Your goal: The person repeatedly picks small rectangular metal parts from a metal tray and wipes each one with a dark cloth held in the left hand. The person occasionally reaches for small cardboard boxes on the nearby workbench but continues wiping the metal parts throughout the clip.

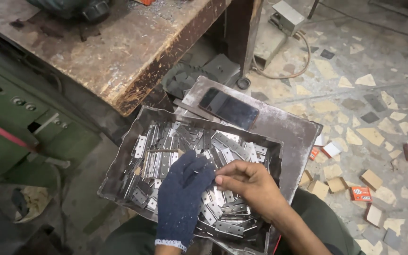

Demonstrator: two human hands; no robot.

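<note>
My left hand [182, 193], in a dark blue knitted glove, hovers over a metal tray [119, 163] full of several flat steel hinge plates [166, 151]. My bare right hand [246, 182] meets it from the right, its fingertips pinching the glove's fingertips. I cannot tell whether a small plate is held between them. The tray rests on my lap.
A dark phone [228, 108] lies on a steel sheet [293, 132] behind the tray. A worn, rusty workbench [114, 47] stands at upper left, a green machine [20, 123] at left. Small cardboard boxes [361, 193] litter the stone-chip floor at right. A cable [303, 61] runs across it.
</note>
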